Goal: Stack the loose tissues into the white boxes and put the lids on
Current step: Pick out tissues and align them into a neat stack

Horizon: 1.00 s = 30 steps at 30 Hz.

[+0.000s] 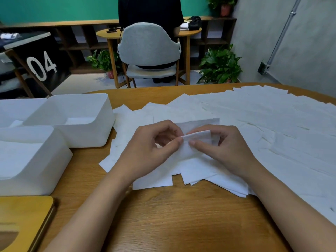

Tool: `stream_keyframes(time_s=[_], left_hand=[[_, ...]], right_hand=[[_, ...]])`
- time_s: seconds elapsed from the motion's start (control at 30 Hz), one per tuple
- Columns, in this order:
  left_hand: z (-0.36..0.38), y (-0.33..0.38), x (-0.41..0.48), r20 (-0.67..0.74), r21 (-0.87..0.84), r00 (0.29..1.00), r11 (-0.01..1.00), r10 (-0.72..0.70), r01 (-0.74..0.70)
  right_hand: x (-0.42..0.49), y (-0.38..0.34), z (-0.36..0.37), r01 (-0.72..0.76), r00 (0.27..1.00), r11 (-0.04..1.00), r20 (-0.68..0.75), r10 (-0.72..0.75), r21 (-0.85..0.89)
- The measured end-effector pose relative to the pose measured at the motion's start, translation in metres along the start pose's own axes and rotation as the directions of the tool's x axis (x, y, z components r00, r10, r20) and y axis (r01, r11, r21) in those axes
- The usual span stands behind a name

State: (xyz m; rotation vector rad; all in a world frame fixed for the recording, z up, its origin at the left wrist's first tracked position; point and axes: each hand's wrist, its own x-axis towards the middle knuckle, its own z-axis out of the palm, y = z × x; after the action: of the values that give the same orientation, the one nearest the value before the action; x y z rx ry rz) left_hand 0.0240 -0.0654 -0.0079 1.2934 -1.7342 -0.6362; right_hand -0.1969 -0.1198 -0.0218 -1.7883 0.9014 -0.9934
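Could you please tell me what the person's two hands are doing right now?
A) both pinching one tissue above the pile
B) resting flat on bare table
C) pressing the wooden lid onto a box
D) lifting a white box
A: the left hand and the right hand both pinch the same tissue over the loose tissues, apart from the white boxes.

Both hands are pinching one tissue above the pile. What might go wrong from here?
The left hand and right hand pinch the same thin tissue; tugging could tear or crumple it. The loose tissues overlap across the table, so lifting one may drag neighbours along. The white box sits off to the left, so a floppy sheet might unfold on the way.
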Motion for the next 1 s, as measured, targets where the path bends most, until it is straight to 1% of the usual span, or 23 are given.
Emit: stream_keyframes(time_s=[0.07,0.13,0.2,0.3,0.47,0.57,0.63,0.7,0.8,0.9,1.0], left_hand=[[0.0,-0.002,0.001,-0.084,0.019,0.996,1.0,0.005,-0.003],[0.001,-0.003,0.001,-0.143,0.041,0.99,0.999,0.006,0.0],[0.002,-0.002,0.0,-0.179,0.047,0.984,0.999,-0.007,0.016],[0.003,-0.002,0.001,-0.216,0.019,0.976,0.999,-0.03,0.035],[0.004,-0.003,0.003,-0.229,-0.018,0.972,0.999,-0.05,0.047],[0.008,-0.004,0.001,-0.236,0.014,0.971,0.999,-0.038,0.043],[0.01,-0.006,0.002,-0.269,0.045,0.963,0.998,-0.028,0.041],[0.01,-0.006,0.003,-0.265,0.073,0.963,0.996,-0.038,0.06],[0.009,-0.005,0.005,-0.188,-0.02,0.973,0.991,-0.135,0.134],[0.01,-0.007,0.005,-0.186,-0.105,0.971,0.986,-0.148,0.13],[0.01,-0.009,0.005,-0.244,-0.115,0.959,0.987,-0.142,0.116]], right_hand=[[0.001,-0.001,0.0,-0.02,1.0,0.999,-0.02,0.021,0.038],[0.0,-0.004,0.0,-0.017,1.0,0.999,-0.001,0.017,0.048],[-0.001,-0.007,0.001,-0.014,0.999,0.998,0.036,0.012,0.06],[-0.002,-0.007,0.004,0.002,0.998,1.0,0.065,-0.003,0.022],[-0.002,-0.005,0.007,0.024,0.995,1.0,0.094,-0.026,0.016],[-0.002,-0.003,0.01,0.056,0.993,0.998,0.107,-0.057,0.009],[-0.001,-0.002,0.009,0.082,0.992,0.996,0.093,-0.083,0.021],[-0.001,-0.003,0.007,0.105,0.992,0.993,0.068,-0.108,0.049],[0.001,-0.004,0.002,0.112,0.993,0.986,0.03,-0.117,0.123],[0.0,-0.006,-0.002,0.095,0.995,0.986,0.025,-0.099,0.14],[-0.001,-0.006,-0.003,0.093,0.992,0.996,0.083,-0.093,0.009]])
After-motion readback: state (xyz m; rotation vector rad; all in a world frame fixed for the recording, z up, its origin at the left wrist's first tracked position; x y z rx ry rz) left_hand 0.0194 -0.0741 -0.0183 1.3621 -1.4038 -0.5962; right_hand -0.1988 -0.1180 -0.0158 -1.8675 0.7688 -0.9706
